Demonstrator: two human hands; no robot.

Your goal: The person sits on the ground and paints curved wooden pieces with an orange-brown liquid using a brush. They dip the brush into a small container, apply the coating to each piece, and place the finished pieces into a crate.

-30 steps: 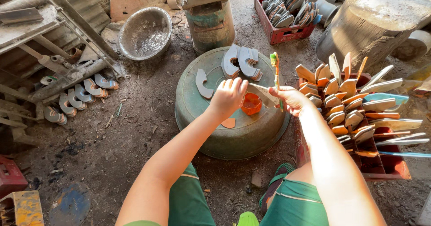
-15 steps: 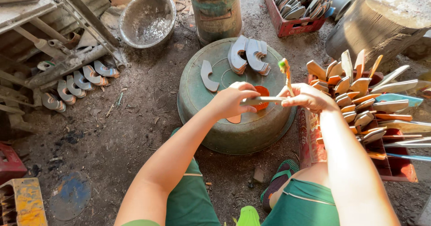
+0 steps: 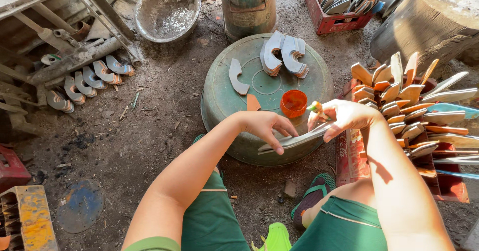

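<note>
My left hand (image 3: 266,126) and my right hand (image 3: 340,118) both grip a long curved grey blade (image 3: 294,141), held flat over the near edge of an upturned green metal basin (image 3: 234,101). My right hand also holds a thin brush with a green and orange tip (image 3: 317,109). On the basin stand a small orange pot (image 3: 294,103), a single curved grey piece (image 3: 237,77), an orange chip (image 3: 253,103) and two stacks of curved pieces (image 3: 282,55).
A red crate packed with upright orange-handled blades (image 3: 414,111) stands at my right. Another red crate of grey blades (image 3: 344,4) is at the back, beside a green drum (image 3: 248,4). A metal bowl (image 3: 167,9) and more curved pieces (image 3: 85,81) lie left.
My hands have come down from the orange pot toward me, and the blade now lies flat between them at the basin's near edge. The brush tip has dropped lower.
</note>
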